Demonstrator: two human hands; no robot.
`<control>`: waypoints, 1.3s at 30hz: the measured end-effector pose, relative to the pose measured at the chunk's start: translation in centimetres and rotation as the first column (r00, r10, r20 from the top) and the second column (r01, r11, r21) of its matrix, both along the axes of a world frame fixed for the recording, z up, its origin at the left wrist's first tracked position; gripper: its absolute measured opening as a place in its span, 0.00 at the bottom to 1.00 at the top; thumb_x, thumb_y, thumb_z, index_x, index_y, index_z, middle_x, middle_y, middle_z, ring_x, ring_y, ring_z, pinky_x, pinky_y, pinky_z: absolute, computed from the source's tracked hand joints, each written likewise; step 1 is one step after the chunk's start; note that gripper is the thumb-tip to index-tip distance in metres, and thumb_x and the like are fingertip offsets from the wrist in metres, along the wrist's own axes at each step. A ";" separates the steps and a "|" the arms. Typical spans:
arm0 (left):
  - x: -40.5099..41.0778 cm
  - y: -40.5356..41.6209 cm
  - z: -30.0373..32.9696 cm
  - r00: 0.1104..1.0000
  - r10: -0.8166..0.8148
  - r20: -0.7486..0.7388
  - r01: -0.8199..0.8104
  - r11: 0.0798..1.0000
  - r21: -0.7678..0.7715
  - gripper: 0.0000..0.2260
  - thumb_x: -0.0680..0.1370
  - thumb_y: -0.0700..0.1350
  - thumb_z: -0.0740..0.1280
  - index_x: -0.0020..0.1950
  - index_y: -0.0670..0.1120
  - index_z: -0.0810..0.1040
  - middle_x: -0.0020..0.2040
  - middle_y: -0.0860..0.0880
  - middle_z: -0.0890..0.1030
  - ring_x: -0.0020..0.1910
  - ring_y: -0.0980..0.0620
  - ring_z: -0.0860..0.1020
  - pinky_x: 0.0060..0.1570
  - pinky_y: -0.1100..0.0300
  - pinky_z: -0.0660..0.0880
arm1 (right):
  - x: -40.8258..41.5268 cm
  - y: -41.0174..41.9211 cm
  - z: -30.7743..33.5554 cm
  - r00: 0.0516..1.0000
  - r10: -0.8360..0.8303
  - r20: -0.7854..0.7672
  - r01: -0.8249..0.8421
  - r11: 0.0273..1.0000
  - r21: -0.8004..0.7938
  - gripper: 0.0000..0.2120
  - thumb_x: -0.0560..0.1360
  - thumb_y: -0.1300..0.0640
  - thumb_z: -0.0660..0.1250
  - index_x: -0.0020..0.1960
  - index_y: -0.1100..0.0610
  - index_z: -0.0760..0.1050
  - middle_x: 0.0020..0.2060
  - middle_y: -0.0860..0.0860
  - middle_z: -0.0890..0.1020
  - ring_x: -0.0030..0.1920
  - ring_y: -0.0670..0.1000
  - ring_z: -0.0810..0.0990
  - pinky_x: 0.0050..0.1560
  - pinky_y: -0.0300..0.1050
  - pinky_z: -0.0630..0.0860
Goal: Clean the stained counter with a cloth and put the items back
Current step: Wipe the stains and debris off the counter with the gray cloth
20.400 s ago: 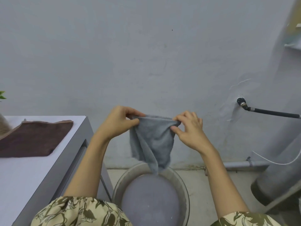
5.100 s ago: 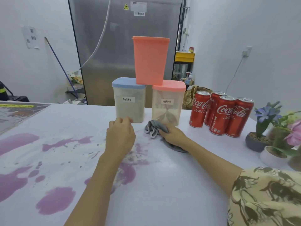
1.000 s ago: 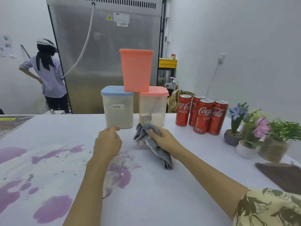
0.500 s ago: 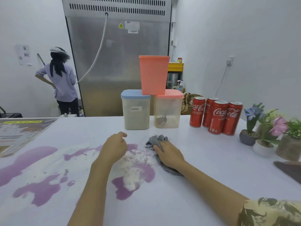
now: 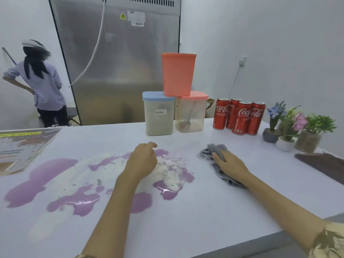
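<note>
Both hands are low over a white tabletop (image 5: 214, 211). Right hand (image 5: 229, 167) presses a crumpled grey cloth (image 5: 214, 152) flat onto the tabletop, fingers mostly straight on top of it, at the right of the stains. Left hand (image 5: 143, 161) hovers loosely curled and holds nothing, above the middle of the mess.

From largest to smallest: a steel refrigerator (image 5: 119, 58) stands far behind, with another person (image 5: 40, 84) at far left. Purple stains (image 5: 42, 181) spread across the left and centre of the tabletop, with white powder (image 5: 171, 174) clumped in them. At the far edge stand 3 containers (image 5: 175, 101), 1 labelled "latte" and 1 stacked on the other 2, then 4 red cans (image 5: 240, 118) and small potted flowers (image 5: 290, 127) on the right.

To wipe well, I would drag the cloth leftward in overlapping strokes, gathering powder inward rather than smearing it, and keep pressure even.
</note>
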State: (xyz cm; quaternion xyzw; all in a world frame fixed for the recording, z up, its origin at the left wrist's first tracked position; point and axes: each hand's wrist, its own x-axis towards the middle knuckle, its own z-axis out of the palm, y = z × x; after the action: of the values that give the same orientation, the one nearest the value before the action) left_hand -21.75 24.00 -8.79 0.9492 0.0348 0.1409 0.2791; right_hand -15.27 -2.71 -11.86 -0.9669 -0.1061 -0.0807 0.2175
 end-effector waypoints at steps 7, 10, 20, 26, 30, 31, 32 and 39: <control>0.8 0.9 -0.3 1.000 -0.008 0.011 0.008 0.999 0.031 0.18 0.81 0.38 0.52 0.70 0.44 0.67 0.67 0.43 0.71 0.65 0.46 0.68 0.61 0.54 0.67 | -1.9 9.1 -1.6 0.945 0.276 0.173 -0.263 0.960 -0.096 0.20 0.78 0.52 0.46 0.65 0.54 0.66 0.59 0.58 0.68 0.60 0.57 0.68 0.54 0.46 0.67; 1.2 1.2 0.0 1.000 0.014 0.018 -0.015 0.998 0.059 0.18 0.80 0.38 0.53 0.70 0.44 0.67 0.66 0.42 0.72 0.64 0.44 0.70 0.63 0.50 0.68 | -3.8 13.0 -1.1 0.953 0.296 0.060 -0.302 0.938 0.172 0.16 0.82 0.53 0.50 0.64 0.55 0.70 0.58 0.55 0.74 0.58 0.55 0.72 0.51 0.45 0.67; 0.9 3.8 -0.6 0.993 0.114 -0.022 -0.108 0.978 0.177 0.19 0.81 0.38 0.51 0.73 0.44 0.62 0.65 0.42 0.72 0.61 0.44 0.70 0.59 0.51 0.69 | 2.2 4.5 2.3 0.973 0.213 -0.093 -0.073 0.661 0.747 0.16 0.82 0.52 0.54 0.63 0.59 0.73 0.56 0.54 0.79 0.54 0.50 0.77 0.51 0.34 0.74; 1.3 4.9 -0.6 0.980 0.195 0.029 -0.197 0.954 0.227 0.19 0.82 0.39 0.51 0.73 0.46 0.63 0.68 0.44 0.70 0.65 0.46 0.69 0.62 0.56 0.67 | 9.6 4.3 -0.7 0.997 0.059 -0.050 -0.048 0.979 0.200 0.18 0.81 0.49 0.51 0.64 0.58 0.68 0.59 0.56 0.72 0.62 0.58 0.71 0.53 0.46 0.64; 1.3 5.2 -0.7 0.979 0.193 0.071 -0.205 0.946 0.253 0.19 0.82 0.39 0.51 0.73 0.46 0.63 0.68 0.45 0.70 0.67 0.47 0.67 0.62 0.56 0.66 | 9.8 10.5 -0.6 0.984 0.180 0.002 -0.180 0.980 0.081 0.17 0.81 0.51 0.51 0.64 0.59 0.67 0.61 0.57 0.70 0.63 0.57 0.68 0.50 0.45 0.64; 1.4 5.5 -0.7 0.978 0.196 0.076 -0.209 0.945 0.250 0.19 0.82 0.39 0.51 0.73 0.46 0.63 0.67 0.45 0.71 0.66 0.47 0.68 0.61 0.55 0.67 | 9.3 12.2 -0.7 0.973 0.230 0.002 -0.229 0.971 0.071 0.17 0.81 0.51 0.51 0.64 0.60 0.67 0.62 0.57 0.70 0.62 0.57 0.69 0.49 0.45 0.63; 1.4 5.7 -0.7 0.976 0.203 0.078 -0.216 0.945 0.246 0.19 0.81 0.39 0.52 0.72 0.46 0.64 0.66 0.45 0.71 0.64 0.46 0.69 0.59 0.55 0.68 | 8.4 13.9 -0.7 0.961 0.276 -0.002 -0.275 0.959 0.067 0.18 0.81 0.51 0.51 0.65 0.60 0.66 0.63 0.57 0.70 0.63 0.57 0.69 0.49 0.44 0.64; 1.1 5.6 -0.6 0.977 0.197 0.077 -0.209 0.953 0.220 0.18 0.81 0.39 0.52 0.71 0.46 0.65 0.64 0.43 0.72 0.61 0.45 0.71 0.58 0.54 0.69 | 3.1 16.4 1.6 0.831 0.544 -0.115 -0.405 0.735 0.544 0.14 0.82 0.55 0.55 0.62 0.60 0.73 0.55 0.55 0.79 0.52 0.51 0.75 0.52 0.41 0.71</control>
State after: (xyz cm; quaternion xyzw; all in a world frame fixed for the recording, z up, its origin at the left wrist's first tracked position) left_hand -20.70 29.62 -9.38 0.9621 0.1083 0.1975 0.1538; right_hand -12.18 13.68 -10.23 -0.8185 -0.2966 0.0842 0.4848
